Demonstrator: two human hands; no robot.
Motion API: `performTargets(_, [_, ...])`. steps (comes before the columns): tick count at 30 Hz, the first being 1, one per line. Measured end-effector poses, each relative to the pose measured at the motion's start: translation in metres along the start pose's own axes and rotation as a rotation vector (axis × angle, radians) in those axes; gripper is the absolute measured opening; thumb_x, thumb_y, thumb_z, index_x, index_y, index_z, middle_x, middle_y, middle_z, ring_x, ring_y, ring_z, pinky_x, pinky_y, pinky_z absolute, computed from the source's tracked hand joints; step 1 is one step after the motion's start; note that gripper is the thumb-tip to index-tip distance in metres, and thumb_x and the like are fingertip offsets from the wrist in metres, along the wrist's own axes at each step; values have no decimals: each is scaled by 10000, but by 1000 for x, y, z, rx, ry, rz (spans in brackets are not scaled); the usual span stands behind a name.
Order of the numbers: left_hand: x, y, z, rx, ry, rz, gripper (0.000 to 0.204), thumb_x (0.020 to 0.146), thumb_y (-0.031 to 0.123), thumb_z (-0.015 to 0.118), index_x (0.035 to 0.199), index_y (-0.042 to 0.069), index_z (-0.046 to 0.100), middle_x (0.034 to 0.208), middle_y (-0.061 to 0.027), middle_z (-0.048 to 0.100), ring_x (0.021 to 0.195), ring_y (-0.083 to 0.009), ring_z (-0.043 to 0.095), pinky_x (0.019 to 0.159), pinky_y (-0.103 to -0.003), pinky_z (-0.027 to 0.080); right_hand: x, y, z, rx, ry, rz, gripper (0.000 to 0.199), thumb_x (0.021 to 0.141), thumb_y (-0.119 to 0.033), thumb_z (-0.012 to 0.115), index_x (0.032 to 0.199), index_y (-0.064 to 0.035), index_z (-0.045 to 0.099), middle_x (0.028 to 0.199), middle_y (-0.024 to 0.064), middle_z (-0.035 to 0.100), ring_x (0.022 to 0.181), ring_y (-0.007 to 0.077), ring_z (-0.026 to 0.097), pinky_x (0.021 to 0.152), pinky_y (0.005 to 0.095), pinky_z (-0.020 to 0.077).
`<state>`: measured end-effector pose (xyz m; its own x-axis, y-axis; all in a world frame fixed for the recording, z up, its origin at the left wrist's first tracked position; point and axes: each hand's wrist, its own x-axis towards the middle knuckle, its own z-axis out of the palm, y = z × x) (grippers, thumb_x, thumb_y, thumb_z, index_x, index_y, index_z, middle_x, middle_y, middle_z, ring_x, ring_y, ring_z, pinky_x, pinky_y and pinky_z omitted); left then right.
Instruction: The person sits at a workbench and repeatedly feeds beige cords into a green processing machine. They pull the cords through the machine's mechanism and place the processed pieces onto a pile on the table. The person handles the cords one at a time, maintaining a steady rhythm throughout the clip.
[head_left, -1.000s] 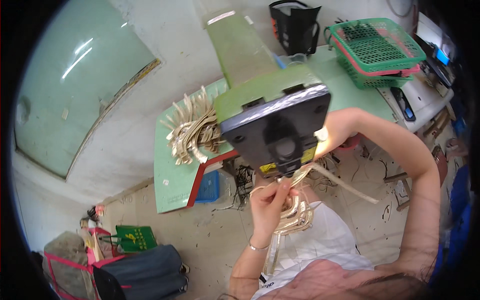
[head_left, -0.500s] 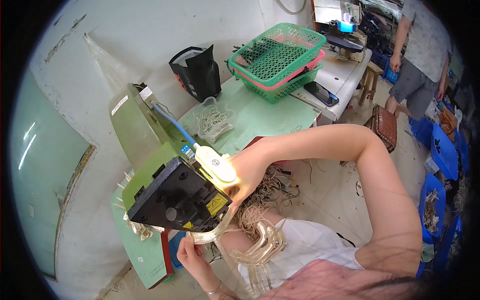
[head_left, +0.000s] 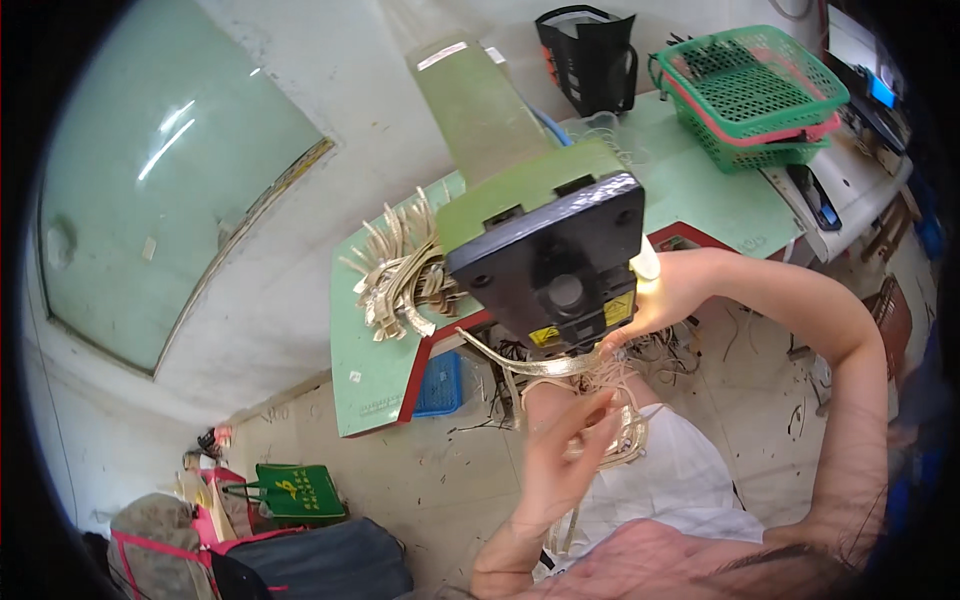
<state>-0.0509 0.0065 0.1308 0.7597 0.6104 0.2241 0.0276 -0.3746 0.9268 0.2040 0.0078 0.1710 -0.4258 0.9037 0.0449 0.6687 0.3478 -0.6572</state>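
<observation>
A green machine (head_left: 495,130) with a black front plate (head_left: 560,270) stands at the table edge. Beneath the plate a shiny gold strap (head_left: 530,367) runs sideways, its left end hanging free. My right hand (head_left: 670,290) reaches round the machine's right side, next to a lit white lamp (head_left: 648,262), its fingertips closed on the strap's right end; the plate hides part of the hand. My left hand (head_left: 572,445) is off the strap, above my lap, slightly blurred, with bent fingers apart and nothing visible in them. More gold straps (head_left: 628,435) lie on my lap.
A heap of gold straps (head_left: 395,270) lies on the green table (head_left: 370,390), left of the machine. Stacked baskets (head_left: 750,90), a black bag (head_left: 590,60) and a phone (head_left: 815,197) are toward the back right. Bags (head_left: 300,490) and a blue basket (head_left: 437,385) are below.
My view has swung left, bringing the strap heap and the floor bags into sight. My left hand has let go of the strap's left end and moved to my lap.
</observation>
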Motion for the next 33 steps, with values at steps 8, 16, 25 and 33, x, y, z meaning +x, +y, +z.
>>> performTargets(8, [39, -34, 42, -600, 201, -256, 269, 922, 185, 547, 1003, -60, 624, 866, -126, 673, 746, -135, 626, 665, -211, 462, 4, -15, 3, -38, 104, -64, 256, 817, -251, 653, 1009, -82, 656, 963, 70, 664, 842, 216, 621, 723, 305, 491])
performTargets(16, [38, -31, 40, -560, 97, -226, 321, 951, 209, 489, 990, -81, 623, 961, -176, 665, 818, -156, 649, 669, -212, 464, 0, 10, -13, 99, -206, 90, 360, 828, -345, 638, 934, -8, 572, 814, 104, 632, 739, 199, 595, 656, 296, 462])
performTargets(25, [38, -33, 36, -619, 205, -255, 339, 953, 212, 489, 936, -96, 630, 947, -198, 662, 815, -177, 657, 640, -213, 460, 9, 25, -7, 219, -98, -79, 352, 845, -339, 640, 928, -4, 569, 783, 77, 624, 687, 157, 534, 649, 288, 446])
performTargets(33, [39, -20, 27, -479, 149, -307, 249, 909, 149, 557, 945, -81, 645, 882, -144, 680, 798, -153, 643, 666, -219, 457, 1, -20, 1, 23, 94, 31, 280, 811, -272, 672, 1012, -78, 656, 984, 73, 659, 874, 194, 605, 747, 289, 481])
